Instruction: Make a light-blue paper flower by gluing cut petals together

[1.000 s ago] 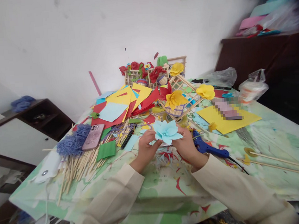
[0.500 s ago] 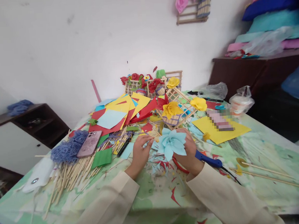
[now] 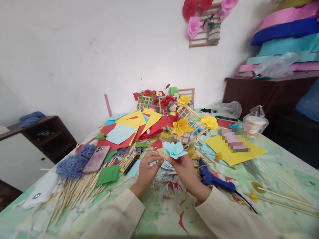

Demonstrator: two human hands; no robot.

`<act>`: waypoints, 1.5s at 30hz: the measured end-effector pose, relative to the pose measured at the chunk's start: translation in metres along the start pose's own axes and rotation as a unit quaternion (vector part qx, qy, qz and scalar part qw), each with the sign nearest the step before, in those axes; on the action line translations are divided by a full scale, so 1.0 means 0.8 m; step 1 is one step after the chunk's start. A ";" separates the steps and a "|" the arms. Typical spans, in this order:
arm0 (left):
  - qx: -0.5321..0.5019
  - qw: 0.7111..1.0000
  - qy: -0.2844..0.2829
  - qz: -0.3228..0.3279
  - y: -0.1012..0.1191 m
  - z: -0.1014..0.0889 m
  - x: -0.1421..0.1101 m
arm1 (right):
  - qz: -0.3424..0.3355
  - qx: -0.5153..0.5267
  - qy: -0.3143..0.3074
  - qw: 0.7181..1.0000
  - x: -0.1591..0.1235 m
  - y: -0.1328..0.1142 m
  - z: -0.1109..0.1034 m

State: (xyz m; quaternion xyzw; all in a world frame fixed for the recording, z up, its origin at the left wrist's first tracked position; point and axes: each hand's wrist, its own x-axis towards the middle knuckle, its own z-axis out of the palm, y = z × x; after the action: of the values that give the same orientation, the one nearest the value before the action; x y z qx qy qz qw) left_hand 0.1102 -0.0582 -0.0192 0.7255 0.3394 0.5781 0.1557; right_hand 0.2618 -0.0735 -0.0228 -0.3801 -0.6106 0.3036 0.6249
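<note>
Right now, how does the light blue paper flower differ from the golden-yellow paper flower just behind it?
The light blue paper flower is pale; the golden-yellow paper flower is deep and warm in colour.
The blue one is held up in the right hand; the golden-yellow one sits unheld above a small stick basket.
The blue one opens upward; the golden-yellow one faces the camera more.
Both have several spread petals.

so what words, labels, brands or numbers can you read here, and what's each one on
No text can be read for certain.
Cup in the clear bag: orange print, too blurred to read.
White device at the left: a small dark round mark, too small to make out.
Item on the yellow sheet: pixelated, so nothing readable.
Light blue flower: no writing visible.
</note>
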 end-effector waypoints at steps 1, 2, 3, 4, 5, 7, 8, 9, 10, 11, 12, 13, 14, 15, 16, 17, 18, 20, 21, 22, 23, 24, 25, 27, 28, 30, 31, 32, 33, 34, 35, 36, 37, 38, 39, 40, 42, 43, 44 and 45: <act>0.002 1.000 -0.005 0.009 -0.001 0.000 0.000 | 0.015 0.001 0.003 1.000 -0.002 -0.001 0.001; 0.004 1.000 -0.008 0.017 -0.001 0.000 -0.001 | 0.030 0.002 0.008 1.000 -0.003 -0.004 0.003; 0.007 1.000 -0.010 0.023 -0.003 0.000 -0.001 | 0.040 -0.001 0.008 0.999 -0.005 -0.006 0.003; 0.010 1.000 -0.012 0.027 -0.004 0.000 -0.001 | 0.042 -0.007 0.002 0.999 -0.006 -0.009 0.003; 0.015 0.999 -0.013 0.031 -0.005 -0.001 -0.001 | 0.039 -0.015 -0.006 0.999 -0.007 -0.011 0.003; 0.025 0.999 -0.014 0.038 -0.005 -0.002 -0.002 | 0.012 -0.037 -0.026 0.999 -0.009 -0.015 0.002; 0.028 0.999 -0.015 0.042 -0.004 -0.003 -0.002 | -0.010 -0.049 -0.035 0.998 -0.009 -0.016 0.002; 0.029 0.998 -0.015 0.048 -0.003 -0.003 -0.001 | -0.033 -0.060 -0.042 0.997 -0.010 -0.016 0.001; 0.029 0.998 -0.015 0.055 -0.001 -0.004 -0.001 | -0.055 -0.071 -0.047 0.995 -0.010 -0.015 0.000; 0.029 0.997 -0.017 0.065 0.001 -0.004 0.000 | -0.074 -0.080 -0.049 0.993 -0.011 -0.015 0.000; 0.030 0.996 -0.019 0.079 0.003 -0.004 0.000 | -0.088 -0.086 -0.049 0.991 -0.012 -0.014 0.000; 0.033 0.995 -0.022 0.094 0.004 -0.004 0.001 | -0.096 -0.086 -0.046 0.991 -0.013 -0.014 0.000; 0.038 0.993 -0.025 0.112 0.005 -0.004 0.001 | -0.099 -0.079 -0.043 0.991 -0.015 -0.014 0.000; 0.042 0.990 -0.028 0.129 0.006 -0.004 0.001 | -0.098 -0.065 -0.040 0.992 -0.016 -0.015 0.000; 0.046 0.988 -0.029 0.143 0.006 -0.004 0.001 | -0.095 -0.046 -0.039 0.994 -0.017 -0.017 0.001; 0.050 0.987 -0.029 0.151 0.005 -0.004 0.000 | -0.091 -0.024 -0.037 0.995 -0.017 -0.019 0.001; 0.054 0.987 -0.028 0.151 0.003 -0.004 -0.001 | -0.088 -0.003 -0.036 0.995 -0.018 -0.021 0.001; 0.061 0.988 -0.018 0.144 0.000 -0.004 -0.004 | -0.081 0.020 -0.030 0.996 -0.017 -0.026 0.001; 0.062 0.988 -0.013 0.141 -0.002 -0.004 -0.006 | -0.079 0.021 -0.027 0.996 -0.016 -0.028 0.000; 0.061 0.988 -0.008 0.139 -0.003 -0.005 -0.007 | -0.076 0.019 -0.025 0.997 -0.015 -0.029 0.000; 0.059 0.988 -0.005 0.140 -0.004 -0.005 -0.008 | -0.075 0.015 -0.024 0.997 -0.014 -0.030 0.000; 0.057 0.988 -0.008 0.140 -0.004 -0.006 -0.008 | -0.074 0.011 -0.024 0.997 -0.013 -0.031 0.000; 0.056 0.989 -0.016 0.139 -0.004 -0.006 -0.009 | -0.073 0.008 -0.024 0.997 -0.013 -0.030 0.000; 0.063 0.988 -0.034 0.134 -0.004 -0.007 -0.010 | -0.067 0.007 -0.028 0.997 -0.012 -0.028 0.000; 0.067 0.987 -0.042 0.137 -0.003 -0.007 -0.010 | -0.061 0.007 -0.029 0.998 -0.013 -0.025 0.001; 0.072 0.985 -0.044 0.151 -0.002 -0.007 -0.009 | -0.045 0.008 -0.033 0.998 -0.014 -0.018 0.003; 0.073 0.984 -0.039 0.161 -0.002 -0.007 -0.009 | -0.038 0.008 -0.035 0.999 -0.014 -0.014 0.004; 0.071 0.982 -0.036 0.171 -0.001 -0.008 -0.009 | -0.032 0.006 -0.039 0.999 -0.015 -0.010 0.005; 0.070 0.980 -0.035 0.181 -0.001 -0.008 -0.008 | -0.028 0.001 -0.045 0.999 -0.016 -0.006 0.005; 0.068 0.979 -0.036 0.187 -0.001 -0.008 -0.008 | -0.024 -0.008 -0.050 0.998 -0.016 -0.002 0.005; 0.067 0.978 -0.038 0.192 0.000 -0.008 -0.007 | -0.022 -0.017 -0.051 0.998 -0.017 0.002 0.005; 0.066 0.978 -0.043 0.194 0.000 -0.008 -0.007 | -0.021 -0.025 -0.051 0.998 -0.017 0.004 0.005; 0.066 0.979 -0.046 0.189 0.000 -0.008 -0.007 | -0.020 -0.032 -0.049 0.998 -0.018 0.005 0.005; 0.069 0.980 -0.045 0.180 0.000 -0.009 -0.006 | -0.022 -0.035 -0.045 0.998 -0.018 0.004 0.004; 0.073 0.982 -0.043 0.169 0.000 -0.009 -0.006 | -0.025 -0.034 -0.040 0.998 -0.018 0.002 0.004; 0.077 0.983 -0.042 0.159 0.000 -0.009 -0.006 | -0.030 -0.029 -0.033 0.999 -0.018 -0.001 0.003; 0.083 0.985 -0.053 0.141 0.000 -0.009 -0.006 | -0.042 -0.012 -0.024 0.999 -0.018 -0.007 0.003; 0.084 0.985 -0.063 0.139 0.001 -0.009 -0.006 | -0.047 -0.004 -0.020 0.999 -0.018 -0.010 0.003; 0.087 0.984 -0.073 0.140 0.001 -0.008 -0.006 | -0.051 0.002 -0.018 0.999 -0.018 -0.012 0.003; 0.090 0.982 -0.078 0.145 0.002 -0.007 -0.005 | -0.053 0.005 -0.016 0.998 -0.018 -0.013 0.003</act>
State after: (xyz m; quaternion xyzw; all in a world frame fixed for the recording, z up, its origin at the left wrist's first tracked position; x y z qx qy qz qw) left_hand 0.1050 -0.0633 -0.0198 0.8210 0.2679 0.5033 0.0303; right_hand 0.2579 -0.0912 -0.0214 -0.3391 -0.6386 0.2794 0.6318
